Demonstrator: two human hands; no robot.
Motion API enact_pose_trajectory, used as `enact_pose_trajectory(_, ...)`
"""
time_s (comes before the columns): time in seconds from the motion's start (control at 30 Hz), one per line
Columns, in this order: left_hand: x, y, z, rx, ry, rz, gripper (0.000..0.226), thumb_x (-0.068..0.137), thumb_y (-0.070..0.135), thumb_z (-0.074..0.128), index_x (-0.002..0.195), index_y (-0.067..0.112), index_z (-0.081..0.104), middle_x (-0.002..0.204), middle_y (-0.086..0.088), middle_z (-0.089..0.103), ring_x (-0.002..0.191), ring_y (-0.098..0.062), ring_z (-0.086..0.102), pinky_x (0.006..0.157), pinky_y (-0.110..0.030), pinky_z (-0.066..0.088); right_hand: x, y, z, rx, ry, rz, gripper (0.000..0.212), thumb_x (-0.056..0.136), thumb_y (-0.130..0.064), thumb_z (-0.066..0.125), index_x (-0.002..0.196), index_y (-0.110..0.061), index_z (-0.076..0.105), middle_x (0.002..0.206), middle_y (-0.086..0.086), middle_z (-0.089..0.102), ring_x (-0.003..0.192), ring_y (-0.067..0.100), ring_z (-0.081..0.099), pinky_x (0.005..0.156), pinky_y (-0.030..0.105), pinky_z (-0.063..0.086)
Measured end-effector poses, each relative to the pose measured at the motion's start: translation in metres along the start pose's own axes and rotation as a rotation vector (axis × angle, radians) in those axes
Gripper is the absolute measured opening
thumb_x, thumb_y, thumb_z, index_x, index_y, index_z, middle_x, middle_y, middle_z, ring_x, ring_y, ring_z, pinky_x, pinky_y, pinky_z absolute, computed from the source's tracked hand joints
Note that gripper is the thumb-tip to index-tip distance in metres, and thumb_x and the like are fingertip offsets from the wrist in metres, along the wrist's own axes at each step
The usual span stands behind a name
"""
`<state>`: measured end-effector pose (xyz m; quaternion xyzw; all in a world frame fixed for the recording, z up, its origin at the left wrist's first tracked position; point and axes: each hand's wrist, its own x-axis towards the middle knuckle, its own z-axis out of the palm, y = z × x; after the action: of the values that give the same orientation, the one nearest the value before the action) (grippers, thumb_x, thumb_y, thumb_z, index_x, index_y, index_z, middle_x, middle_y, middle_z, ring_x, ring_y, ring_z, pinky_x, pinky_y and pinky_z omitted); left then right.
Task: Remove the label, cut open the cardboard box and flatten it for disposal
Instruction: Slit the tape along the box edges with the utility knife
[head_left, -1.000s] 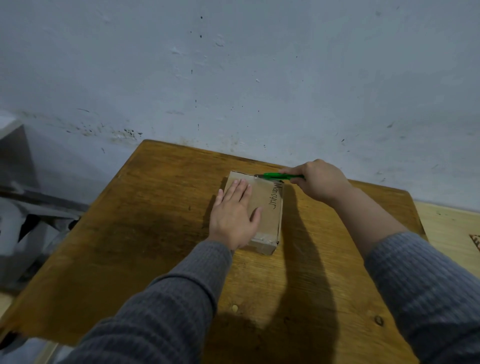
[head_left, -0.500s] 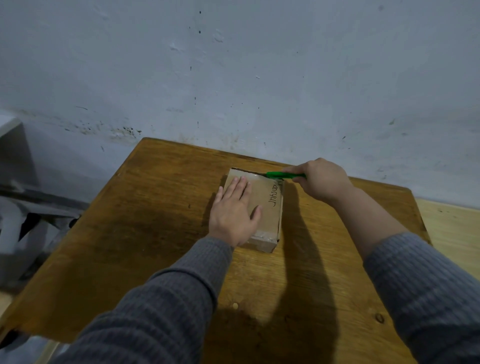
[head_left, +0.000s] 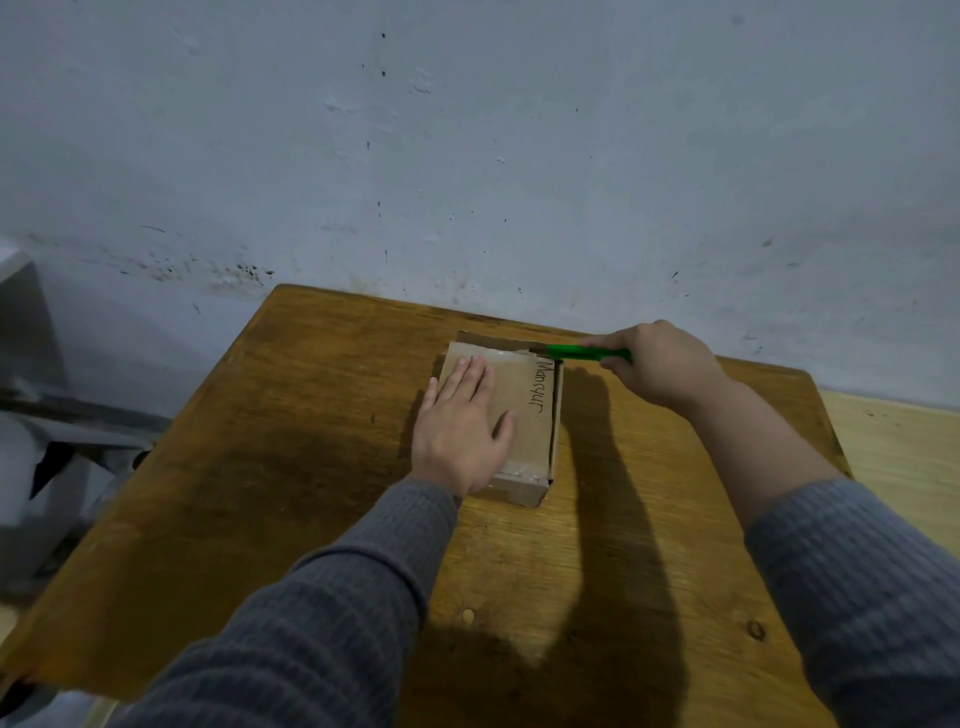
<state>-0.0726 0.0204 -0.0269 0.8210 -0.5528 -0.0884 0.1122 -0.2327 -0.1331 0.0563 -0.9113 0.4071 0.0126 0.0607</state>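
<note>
A small flat cardboard box (head_left: 524, 415) lies on the wooden table (head_left: 291, 467), with handwriting along its right side. My left hand (head_left: 460, 428) rests flat on the box top, fingers spread, pressing it down. My right hand (head_left: 657, 364) grips a green utility knife (head_left: 587, 354) whose tip meets the far right corner of the box. A dark slit runs along the box's far edge, and the right edge also shows a gap. No label is visible on the box.
A pale wall (head_left: 467, 156) stands right behind the table's far edge. Grey furniture (head_left: 47, 441) sits on the floor at the left. Light flooring (head_left: 904, 457) shows at the right. My arms cast dark shadows over the near table.
The knife has slid rightward along the box's far edge, from about the middle to the right corner, leaving an open slit behind it. My left hand stays on the box.
</note>
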Motion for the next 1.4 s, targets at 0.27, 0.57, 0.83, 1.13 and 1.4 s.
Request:
enact_pose_trajectory(0.27, 0.003, -0.002, -0.001, -0.081, -0.001, -0.003, 0.070, 0.096, 0.057, 0.031, 0.153, 0.020, 0.014, 0.162, 0.005, 0.006, 0.148, -0.010, 0.001, 0.120, -0.038, -0.001, -0.020, 0.012, 0.000, 0.488, 0.100, 0.151, 0.036, 0.092, -0.026, 0.055, 0.127, -0.035, 0.056, 0.078, -0.007, 0.069, 0.071, 0.016, 0.062, 0.065, 0.036, 0.053)
enact_pose_trajectory(0.57, -0.013, -0.045, -0.045, -0.114, -0.208, 0.203, 0.101, 0.073, 0.078, 0.045, 0.153, 0.028, 0.010, 0.160, 0.011, 0.000, 0.147, -0.008, -0.005, 0.118, -0.045, -0.009, -0.065, -0.013, 0.017, 0.824, 0.011, 0.329, 0.018, 0.090, -0.022, 0.060, 0.098, -0.014, 0.074, 0.129, -0.003, 0.059, 0.106, 0.012, 0.048, 0.087, 0.030, 0.035)
enact_pose_trajectory(0.83, -0.020, -0.085, -0.033, -0.077, -0.257, 0.410, 0.102, 0.076, 0.069, 0.056, 0.153, 0.026, 0.005, 0.160, 0.011, -0.005, 0.146, -0.006, -0.007, 0.121, -0.046, 0.002, -0.107, -0.070, 0.034, 0.315, 0.018, 0.273, 0.040, 0.097, -0.022, 0.045, 0.135, -0.036, 0.046, 0.119, 0.000, 0.063, 0.088, 0.016, 0.055, 0.073, 0.030, 0.042)
enact_pose_trajectory(1.13, -0.022, -0.091, -0.018, -0.117, -0.146, 0.463, 0.099, 0.078, 0.066, 0.057, 0.154, 0.023, 0.011, 0.162, 0.007, 0.002, 0.148, -0.011, -0.002, 0.118, -0.043, 0.007, -0.134, -0.126, 0.069, -0.032, 0.277, 0.028, 0.051, 0.089, -0.013, 0.051, 0.132, -0.040, 0.049, 0.101, 0.002, 0.062, 0.092, 0.025, 0.049, 0.072, 0.035, 0.024)
enact_pose_trajectory(1.4, -0.018, -0.094, -0.013, -0.119, -0.122, 0.460, 0.099, 0.078, 0.067, 0.057, 0.154, 0.025, 0.010, 0.162, 0.009, 0.001, 0.148, -0.011, -0.003, 0.117, -0.044, 0.010, -0.126, -0.142, 0.069, -0.120, 0.320, 0.061, 0.043, 0.092, -0.018, 0.044, 0.128, -0.040, 0.054, 0.097, 0.002, 0.062, 0.090, 0.028, 0.049, 0.071, 0.035, 0.020)
